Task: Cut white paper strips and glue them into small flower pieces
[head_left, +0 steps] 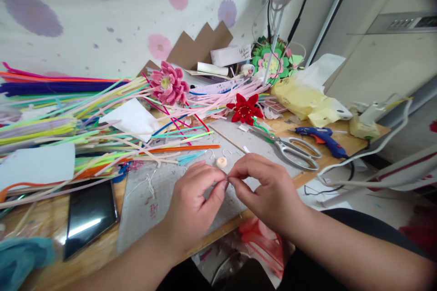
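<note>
My left hand [194,200] and my right hand [269,191] meet fingertip to fingertip above a grey mat [146,204] near the table's front edge. Both pinch one very small thing between thumb and forefinger; it is too small to name. A small cream disc [221,162] lies on the mat just beyond my left thumb. A red paper flower [245,108] and a pink flower [168,84] lie farther back.
Heaps of coloured pipe cleaners [68,118] cover the left of the wooden table. Scissors [290,148] and a blue glue gun [321,138] lie to the right. A dark phone [89,216] rests at the front left. Yellow bags [303,97], cardboard and cables sit behind.
</note>
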`<state>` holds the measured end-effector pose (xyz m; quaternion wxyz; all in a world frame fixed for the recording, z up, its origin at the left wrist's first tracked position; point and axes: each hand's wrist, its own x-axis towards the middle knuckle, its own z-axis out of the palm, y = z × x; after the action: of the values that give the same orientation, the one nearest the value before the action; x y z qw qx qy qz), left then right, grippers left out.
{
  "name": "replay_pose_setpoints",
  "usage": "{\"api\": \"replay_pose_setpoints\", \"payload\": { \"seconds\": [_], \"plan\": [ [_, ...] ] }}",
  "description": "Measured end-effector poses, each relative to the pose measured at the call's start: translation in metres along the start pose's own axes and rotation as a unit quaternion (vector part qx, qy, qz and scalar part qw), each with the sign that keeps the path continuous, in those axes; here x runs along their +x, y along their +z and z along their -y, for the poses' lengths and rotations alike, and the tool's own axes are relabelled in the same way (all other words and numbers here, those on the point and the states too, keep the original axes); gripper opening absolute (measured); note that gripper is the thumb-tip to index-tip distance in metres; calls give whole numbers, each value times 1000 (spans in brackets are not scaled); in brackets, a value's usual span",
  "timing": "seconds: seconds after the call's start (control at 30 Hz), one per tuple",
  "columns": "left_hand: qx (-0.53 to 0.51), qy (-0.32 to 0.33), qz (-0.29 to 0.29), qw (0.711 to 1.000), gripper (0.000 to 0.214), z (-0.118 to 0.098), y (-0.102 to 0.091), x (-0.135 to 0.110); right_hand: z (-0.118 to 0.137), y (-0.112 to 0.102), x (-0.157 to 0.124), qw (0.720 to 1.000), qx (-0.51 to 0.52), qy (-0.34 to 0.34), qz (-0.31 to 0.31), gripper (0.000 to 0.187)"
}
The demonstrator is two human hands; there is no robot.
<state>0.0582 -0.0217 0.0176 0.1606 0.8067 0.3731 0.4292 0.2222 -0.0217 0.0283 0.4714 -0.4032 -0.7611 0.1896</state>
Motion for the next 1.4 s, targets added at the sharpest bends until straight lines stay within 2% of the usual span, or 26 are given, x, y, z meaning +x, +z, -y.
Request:
{"api": "replay_pose_setpoints", "payload": {
  "seconds": [0.3, 0.47, 0.67, 1.17, 1.3, 1.4],
  "plan": [
    [49, 43, 20, 998, 17, -1, -4, 1, -1, -4, 5, 997, 41, 49, 41, 14],
    [30, 40, 17, 999, 17, -1, -3, 1, -5, -7, 7, 988, 102, 96, 65, 6],
    [28, 47, 24, 998, 17, 1, -2, 0, -6, -7, 7, 988, 95, 103, 66, 7],
    [39, 0, 10, 999, 15, -2, -1, -2, -9, 5, -3, 999, -11, -49, 9, 12],
    [46, -3, 3, 999, 17, -2, -1, -1, -10, 5, -3, 995, -41, -91, 17, 13],
    [51, -7, 7, 999, 18, -3, 0, -2, -10, 5, -3, 994, -45, -92, 26, 14]
  ]
}}
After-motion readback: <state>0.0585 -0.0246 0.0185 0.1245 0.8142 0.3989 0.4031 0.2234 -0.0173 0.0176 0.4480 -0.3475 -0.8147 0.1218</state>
